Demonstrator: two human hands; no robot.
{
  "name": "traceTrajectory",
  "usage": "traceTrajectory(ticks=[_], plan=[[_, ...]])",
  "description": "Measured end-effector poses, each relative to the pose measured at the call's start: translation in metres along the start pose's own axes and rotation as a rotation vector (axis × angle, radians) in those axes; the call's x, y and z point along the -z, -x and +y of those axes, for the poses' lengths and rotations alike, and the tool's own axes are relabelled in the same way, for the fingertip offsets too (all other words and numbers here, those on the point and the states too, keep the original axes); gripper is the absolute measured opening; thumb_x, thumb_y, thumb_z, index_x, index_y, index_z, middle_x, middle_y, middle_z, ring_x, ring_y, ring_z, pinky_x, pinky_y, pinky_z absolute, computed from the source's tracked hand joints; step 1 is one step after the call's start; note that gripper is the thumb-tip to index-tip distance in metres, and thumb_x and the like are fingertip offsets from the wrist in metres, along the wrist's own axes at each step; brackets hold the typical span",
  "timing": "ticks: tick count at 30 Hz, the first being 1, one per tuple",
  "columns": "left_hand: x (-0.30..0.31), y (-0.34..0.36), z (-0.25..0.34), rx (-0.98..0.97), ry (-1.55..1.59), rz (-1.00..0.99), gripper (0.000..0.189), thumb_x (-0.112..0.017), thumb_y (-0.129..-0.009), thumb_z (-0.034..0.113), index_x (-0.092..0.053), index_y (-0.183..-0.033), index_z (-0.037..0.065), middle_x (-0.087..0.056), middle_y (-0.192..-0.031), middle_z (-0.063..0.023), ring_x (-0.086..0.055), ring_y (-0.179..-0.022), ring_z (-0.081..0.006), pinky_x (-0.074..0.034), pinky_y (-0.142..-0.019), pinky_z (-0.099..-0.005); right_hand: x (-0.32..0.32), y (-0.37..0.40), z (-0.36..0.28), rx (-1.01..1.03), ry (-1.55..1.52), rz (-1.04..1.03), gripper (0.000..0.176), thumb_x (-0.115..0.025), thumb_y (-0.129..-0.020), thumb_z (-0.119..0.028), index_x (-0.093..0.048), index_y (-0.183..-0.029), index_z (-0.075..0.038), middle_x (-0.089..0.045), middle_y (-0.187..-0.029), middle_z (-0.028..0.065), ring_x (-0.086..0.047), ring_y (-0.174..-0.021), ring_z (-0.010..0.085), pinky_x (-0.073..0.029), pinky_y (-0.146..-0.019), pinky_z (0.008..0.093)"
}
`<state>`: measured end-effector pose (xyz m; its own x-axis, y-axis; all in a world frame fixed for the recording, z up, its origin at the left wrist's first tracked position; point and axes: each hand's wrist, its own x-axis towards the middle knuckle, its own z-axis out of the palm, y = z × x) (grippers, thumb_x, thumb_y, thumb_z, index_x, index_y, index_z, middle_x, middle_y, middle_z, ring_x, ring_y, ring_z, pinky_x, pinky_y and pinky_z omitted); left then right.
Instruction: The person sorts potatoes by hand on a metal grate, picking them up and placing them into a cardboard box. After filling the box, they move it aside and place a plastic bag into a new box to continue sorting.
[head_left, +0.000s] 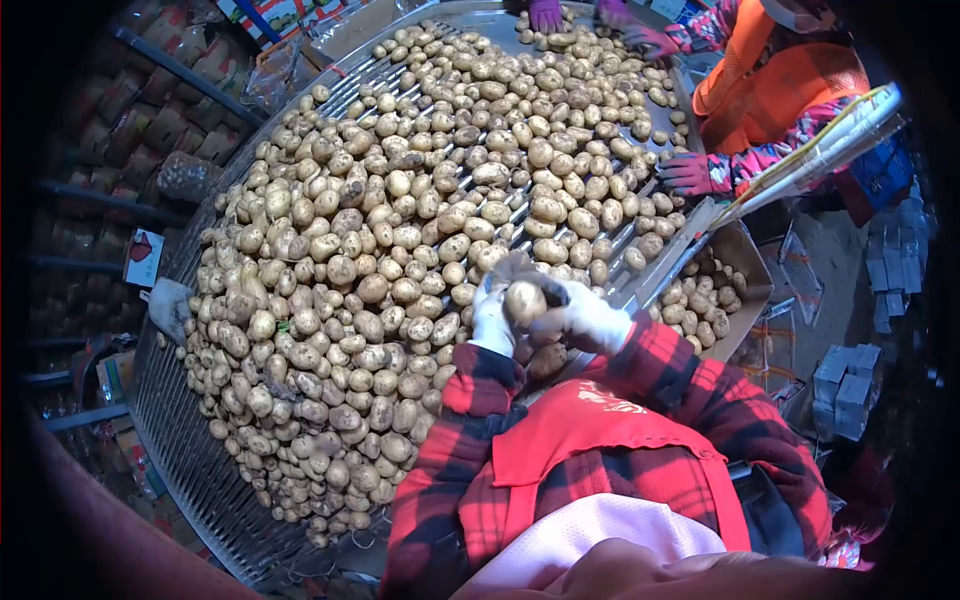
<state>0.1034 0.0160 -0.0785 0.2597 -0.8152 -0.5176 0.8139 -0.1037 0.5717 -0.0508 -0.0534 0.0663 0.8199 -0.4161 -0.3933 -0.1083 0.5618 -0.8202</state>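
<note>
Both of my hands wear white gloves with dirty grey fingers and meet over the front edge of the potato heap. A pale round potato (pixel 525 302) sits between them. My left hand (pixel 493 315) curls around its left side, fingers bent over the far side. From the right, my right hand (pixel 588 320) closes on the same potato; some of its fingertips are hidden. Just below my hands another potato (pixel 548 360) is partly covered by them. Many loose, soil-marked potatoes (pixel 340 270) lie spread around and beyond my hands.
The potatoes lie on a slatted metal table (pixel 190 480). A cardboard box of potatoes (pixel 745 310) stands to the right. At upper right a co-worker in an orange apron (pixel 790 90) reaches in with a purple-gloved hand (pixel 690 173); another purple glove (pixel 545 14) shows at the far edge.
</note>
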Motion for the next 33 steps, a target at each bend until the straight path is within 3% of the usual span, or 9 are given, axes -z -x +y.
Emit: traceTrajectory(ticks=[3,8,10,15,22,26,29,30,33], plan=[[-0.043,0.045,0.056,-0.521,-0.524,0.094,0.06,-0.061,-0.104,0.021,-0.037,-0.156,0.006,-0.046,-0.153,-0.0159,-0.046,-0.14,-0.0278,-0.034,-0.119,-0.0397,0.019,0.017,0.013,-0.044,-0.584,-0.106,0.066,-0.07,-0.096,-0.022,-0.04,-0.154,-0.008,-0.06,-0.139,0.0119,-0.064,-0.121,0.0236,-0.053,-0.101,0.038],[-0.032,0.039,0.019,-0.065,0.144,-0.223,0.052,-0.067,-0.101,0.028,-0.052,-0.145,0.004,-0.056,-0.145,-0.009,-0.055,-0.13,-0.0178,-0.05,-0.103,-0.0291,0.026,0.017,0.034,-0.011,-0.759,-0.414,0.061,-0.056,-0.103,-0.047,-0.047,-0.15,-0.009,-0.057,-0.145,0.0131,-0.061,-0.125,0.0297,-0.052,-0.103,0.0471],[-0.079,0.098,0.03,-0.355,-0.55,-0.177,0.051,-0.052,-0.107,0.034,-0.048,-0.148,0.004,-0.061,-0.138,-0.0095,-0.059,-0.126,-0.021,-0.05,-0.105,-0.0352,0.02,0.026,0.036,-0.04,-0.705,-0.374,0.059,-0.056,-0.103,-0.046,-0.049,-0.148,-0.008,-0.058,-0.143,0.0118,-0.062,-0.122,0.0287,-0.053,-0.102,0.0458],[-0.031,0.081,0.009,-0.251,-0.251,-0.176,0.058,-0.056,-0.104,0.047,-0.055,-0.142,0.004,-0.068,-0.121,-0.0106,-0.068,-0.105,-0.0228,-0.057,-0.09,-0.0359,0.005,0.056,0.038,-0.168,-0.624,-0.174,0.064,-0.069,-0.097,-0.018,-0.04,-0.154,-0.021,-0.064,-0.129,0.0084,-0.066,-0.112,0.0294,-0.055,-0.098,0.0506],[-0.07,0.11,0.003,-0.537,-1.154,-0.269,0.074,-0.067,-0.098,0.046,-0.039,-0.156,0.01,-0.051,-0.147,-0.0155,-0.048,-0.137,-0.0275,-0.036,-0.117,-0.0431,0.036,0.049,0.054,-0.235,-0.784,-0.211,0.053,-0.062,-0.102,-0.04,-0.051,-0.144,-0.011,-0.071,-0.121,0.0146,-0.068,-0.113,0.0341,-0.051,-0.106,0.0565],[-0.075,0.104,0.01,0.09,-0.257,-0.17,0.064,-0.059,-0.101,0.051,-0.046,-0.15,0.012,-0.052,-0.148,-0.0151,-0.056,-0.131,-0.0315,-0.048,-0.107,-0.047,0.024,0.058,0.022,-0.284,-0.251,-0.018,0.06,-0.057,-0.102,-0.052,-0.057,-0.141,-0.007,-0.065,-0.134,0.0112,-0.059,-0.127,0.027,-0.046,-0.109,0.0472],[-0.026,0.083,0.005,-0.137,-0.356,-0.296,0.057,-0.053,-0.104,0.045,-0.043,-0.149,0.013,-0.055,-0.143,-0.0136,-0.061,-0.124,-0.0291,-0.054,-0.103,-0.0497,0.044,0.034,0.018,0.087,0.625,0.225,0.062,-0.057,-0.1,-0.048,-0.052,-0.145,-0.005,-0.064,-0.135,0.0164,-0.061,-0.121,0.029,-0.048,-0.104,0.042],[-0.021,0.084,0.019,0.233,0.441,-0.201,0.055,-0.055,-0.103,0.044,-0.045,-0.147,0.014,-0.054,-0.145,-0.0131,-0.057,-0.129,-0.0309,-0.05,-0.105,-0.055,0.048,0.025,0.011,0.154,0.738,0.406,0.055,-0.057,-0.101,-0.04,-0.053,-0.143,-0.004,-0.065,-0.133,0.0194,-0.063,-0.118,0.0323,-0.049,-0.102,0.0443],[-0.005,0.086,0.023,0.234,0.639,-0.231,0.055,-0.057,-0.102,0.044,-0.046,-0.147,0.015,-0.052,-0.147,-0.0128,-0.054,-0.133,-0.0317,-0.048,-0.105,-0.0576,0.093,-0.028,-0.01,0.095,1.219,0.699,0.042,-0.056,-0.094,-0.023,-0.059,-0.132,-0.003,-0.069,-0.117,0.0242,-0.066,-0.111,0.0426,-0.052,-0.097,0.0491]])
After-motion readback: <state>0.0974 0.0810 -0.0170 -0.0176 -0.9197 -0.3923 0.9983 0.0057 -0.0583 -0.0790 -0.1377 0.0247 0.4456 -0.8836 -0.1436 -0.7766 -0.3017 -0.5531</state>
